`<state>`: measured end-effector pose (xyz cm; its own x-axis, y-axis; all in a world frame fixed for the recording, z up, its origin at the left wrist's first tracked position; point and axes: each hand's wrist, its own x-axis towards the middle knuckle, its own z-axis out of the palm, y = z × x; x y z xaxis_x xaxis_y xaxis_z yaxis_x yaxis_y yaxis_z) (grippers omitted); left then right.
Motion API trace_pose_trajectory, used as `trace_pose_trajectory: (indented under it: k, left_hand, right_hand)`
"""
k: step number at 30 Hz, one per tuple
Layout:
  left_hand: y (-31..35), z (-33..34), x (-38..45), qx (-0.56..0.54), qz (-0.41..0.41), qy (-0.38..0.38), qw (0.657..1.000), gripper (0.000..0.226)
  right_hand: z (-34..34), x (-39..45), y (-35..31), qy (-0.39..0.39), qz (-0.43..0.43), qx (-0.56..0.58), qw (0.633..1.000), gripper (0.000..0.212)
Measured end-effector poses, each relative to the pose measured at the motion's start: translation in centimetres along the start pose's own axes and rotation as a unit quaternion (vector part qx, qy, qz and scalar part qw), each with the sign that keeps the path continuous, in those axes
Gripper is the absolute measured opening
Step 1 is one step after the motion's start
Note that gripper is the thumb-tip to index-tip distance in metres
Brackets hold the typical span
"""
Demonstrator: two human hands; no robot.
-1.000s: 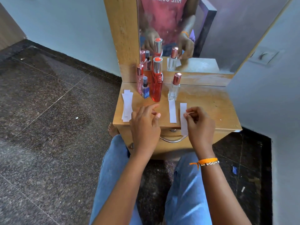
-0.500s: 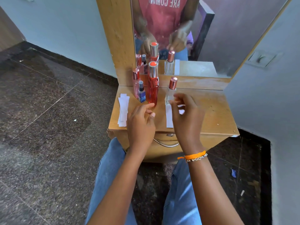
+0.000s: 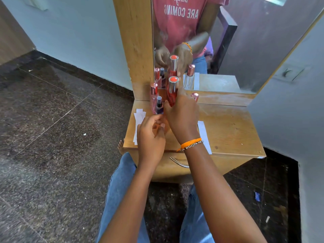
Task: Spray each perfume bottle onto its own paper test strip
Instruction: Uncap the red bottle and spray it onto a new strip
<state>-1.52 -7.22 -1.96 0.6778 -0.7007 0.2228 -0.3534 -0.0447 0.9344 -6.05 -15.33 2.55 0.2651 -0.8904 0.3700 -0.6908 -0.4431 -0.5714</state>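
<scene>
Several perfume bottles stand at the back of the wooden dressing table (image 3: pixel 229 130). My right hand (image 3: pixel 182 116) reaches forward, thumb and fingers wrapped around the lower part of the tall red bottle (image 3: pixel 172 88) with a silver cap. Left of it stand a pink bottle (image 3: pixel 154 94) and a small dark blue bottle (image 3: pixel 159 106). Only the rose cap of the clear bottle (image 3: pixel 195 96) shows behind my right hand. One paper strip (image 3: pixel 204 135) lies beside my right wrist. My left hand (image 3: pixel 150 135) hovers over the table front, fingers loosely curled, holding nothing.
A stack of spare paper strips (image 3: pixel 139 121) lies at the table's left edge. A mirror (image 3: pixel 236 41) rises right behind the bottles and doubles them. A wall (image 3: pixel 289 111) closes in on the right. A drawer handle (image 3: pixel 179 163) sits under the front edge.
My right hand has let go of the paper strip, moved forward and left past the clear bottle, and closed around the tall red bottle. My left hand has stayed near the table front.
</scene>
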Motion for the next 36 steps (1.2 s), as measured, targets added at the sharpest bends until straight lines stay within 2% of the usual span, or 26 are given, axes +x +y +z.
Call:
trace_pose_trajectory:
  k: [5, 9, 11, 13, 14, 17, 19, 22, 25, 27, 29, 33, 36]
  left_hand:
    - [0.7, -0.3, -0.6, -0.019, 0.015, -0.047, 0.999, 0.052]
    - [1.3, 0.0, -1.0, -0.038, 0.059, -0.107, 0.992, 0.072]
    - [2.1, 0.5, -1.2, -0.1, 0.045, -0.133, 0.985, 0.079]
    - [2.8, 0.7, -1.5, -0.152, 0.021, -0.153, 0.976, 0.075]
    - [2.9, 0.8, -1.7, -0.141, 0.022, -0.151, 0.978, 0.073]
    - [2.3, 1.4, -2.1, -0.13, 0.009, -0.151, 0.98, 0.085]
    - [1.9, 1.8, -2.3, -0.087, 0.004, -0.153, 0.984, 0.081]
    - [1.8, 2.1, -2.9, -0.022, 0.011, -0.141, 0.99, 0.066]
    - [1.3, 1.4, -3.9, -0.019, 0.053, -0.15, 0.987, 0.077]
    - [1.8, 0.4, -4.4, -0.051, 0.04, -0.211, 0.975, 0.08]
    - [2.6, -0.4, -4.8, -0.125, 0.016, -0.295, 0.947, 0.078]
    - [4.1, -1.6, -4.9, -0.142, 0.012, -0.363, 0.921, 0.071]
    - [4.8, -2.3, -4.7, -0.157, -0.026, -0.421, 0.893, 0.062]
  right_hand:
    - [-1.9, -2.2, 0.0, 0.022, -0.022, 0.015, 0.999, 0.021]
    - [-4.9, -4.5, -0.2, 0.008, -0.04, 0.032, 0.999, 0.022]
    - [-6.2, -5.4, -0.4, -0.018, -0.037, 0.068, 0.997, 0.021]
    - [-7.2, -6.3, -0.5, -0.043, -0.027, 0.099, 0.994, 0.03]
    - [-7.6, -6.7, -0.5, -0.05, -0.022, 0.109, 0.993, 0.037]
    - [-8.6, -7.0, -0.8, -0.062, -0.006, 0.186, 0.981, 0.056]
    - [-8.6, -6.6, -1.2, -0.058, 0.011, 0.3, 0.952, 0.045]
    - [-8.3, -5.8, -2.0, -0.023, 0.018, 0.408, 0.912, 0.013]
    - [-8.7, -5.1, -2.3, -0.006, 0.052, 0.466, 0.883, 0.015]
    - [-9.5, -4.6, -2.1, -0.054, 0.062, 0.522, 0.849, 0.022]
    - [-10.2, -4.2, -1.7, -0.142, 0.058, 0.59, 0.793, 0.027]
    - [-11.0, -3.5, 0.1, -0.249, 0.038, 0.658, 0.709, 0.032]
    - [-11.5, -3.2, 1.4, -0.318, 0.026, 0.721, 0.616, 0.037]
